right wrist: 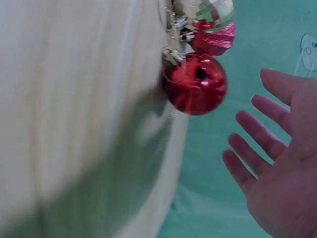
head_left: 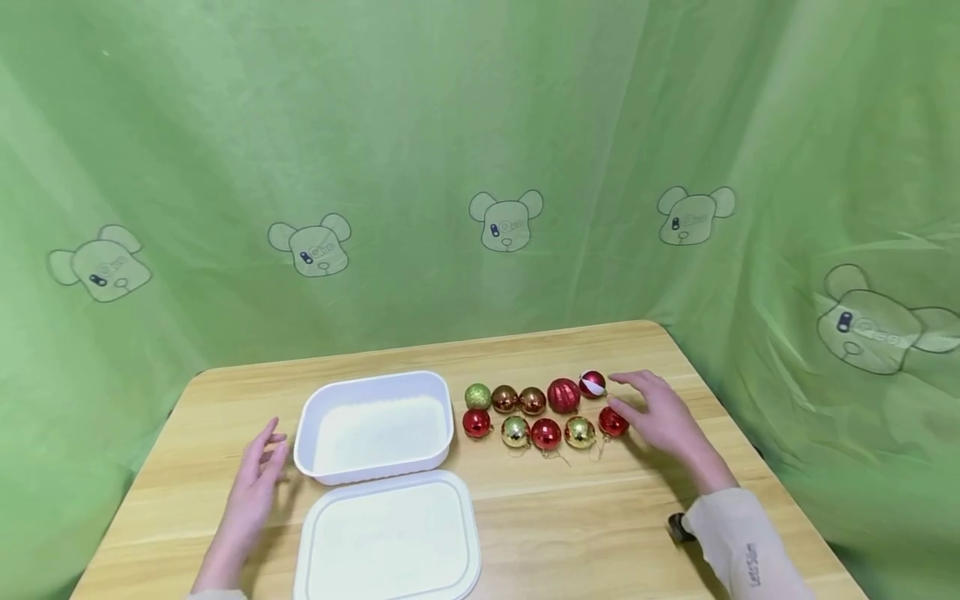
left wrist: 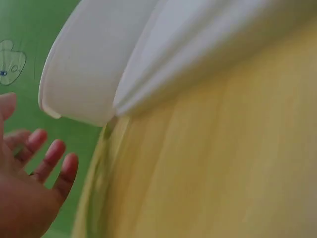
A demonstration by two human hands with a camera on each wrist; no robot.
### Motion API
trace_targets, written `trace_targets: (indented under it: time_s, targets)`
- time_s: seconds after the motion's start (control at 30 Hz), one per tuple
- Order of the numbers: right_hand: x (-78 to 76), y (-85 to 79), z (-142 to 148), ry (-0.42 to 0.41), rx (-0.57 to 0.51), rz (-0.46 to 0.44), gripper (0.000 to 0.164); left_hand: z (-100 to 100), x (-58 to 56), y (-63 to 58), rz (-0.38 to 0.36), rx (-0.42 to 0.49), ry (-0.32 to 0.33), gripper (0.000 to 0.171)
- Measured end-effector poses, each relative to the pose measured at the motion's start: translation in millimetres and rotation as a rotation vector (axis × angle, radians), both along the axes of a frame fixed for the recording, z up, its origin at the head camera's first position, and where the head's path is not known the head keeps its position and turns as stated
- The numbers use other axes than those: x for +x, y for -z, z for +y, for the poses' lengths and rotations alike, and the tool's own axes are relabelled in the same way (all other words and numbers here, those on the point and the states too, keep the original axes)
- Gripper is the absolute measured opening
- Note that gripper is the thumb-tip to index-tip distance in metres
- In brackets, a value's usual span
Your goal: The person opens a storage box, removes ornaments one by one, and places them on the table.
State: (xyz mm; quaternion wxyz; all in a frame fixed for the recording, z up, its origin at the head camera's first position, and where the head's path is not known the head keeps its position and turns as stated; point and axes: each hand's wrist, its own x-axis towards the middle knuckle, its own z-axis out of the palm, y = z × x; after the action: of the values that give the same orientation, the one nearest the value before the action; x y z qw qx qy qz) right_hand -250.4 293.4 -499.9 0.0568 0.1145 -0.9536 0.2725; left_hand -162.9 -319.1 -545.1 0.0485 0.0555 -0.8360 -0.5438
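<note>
On the right, several Christmas baubles lie in two rows, among them a red bauble [head_left: 613,422], a red and white bauble [head_left: 592,384] and a gold bauble [head_left: 580,432]. My right hand [head_left: 660,417] hovers at the right end of the rows with fingers spread, near the shiny red bauble [right wrist: 195,84], holding nothing. To the left stands a white box [head_left: 373,427] without its cover, and nothing shows inside it. Beside its left wall my left hand [head_left: 255,487] is held with fingers loosely extended and nothing gripped; the left wrist view shows it apart from the box [left wrist: 84,64].
A flat white lid [head_left: 388,542] lies directly in front of the box, near the table's front edge. The wooden table [head_left: 570,533] has a green curtain [head_left: 420,167] behind it and at its sides.
</note>
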Motion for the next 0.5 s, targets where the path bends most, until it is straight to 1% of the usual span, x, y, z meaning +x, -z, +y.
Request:
trace_targets:
  time_s: [0.1,0.2,0.23,0.3,0.43,0.5]
  targets:
    - [-0.8,-9.4,-4.9,-0.037,0.065,0.049,0.062,-12.0,0.3,-13.2,0.053,-0.081,0.026,0.061]
    - [0.4,-19.4,-8.2,-0.069,0.138,0.114,0.068,-26.4,-0.3,-30.7,0.123,-0.206,0.06,0.062]
    - [0.6,-22.2,-8.4,-0.079,0.166,0.14,0.069,-31.0,-0.5,-37.1,0.155,-0.28,0.07,0.063]
    - [1.0,-27.2,-7.8,-0.093,0.235,0.207,0.071,-39.1,-0.6,-49.7,0.237,-0.465,0.075,0.066]
    - [-0.6,-35.1,-3.3,-0.103,0.374,0.355,0.076,-50.7,-0.1,-73.1,0.386,-0.83,0.054,0.072]
    - [-1.5,-38.4,-1.8,-0.098,0.415,0.41,0.078,-53.7,1.0,-83.1,0.424,-0.957,0.045,0.074]
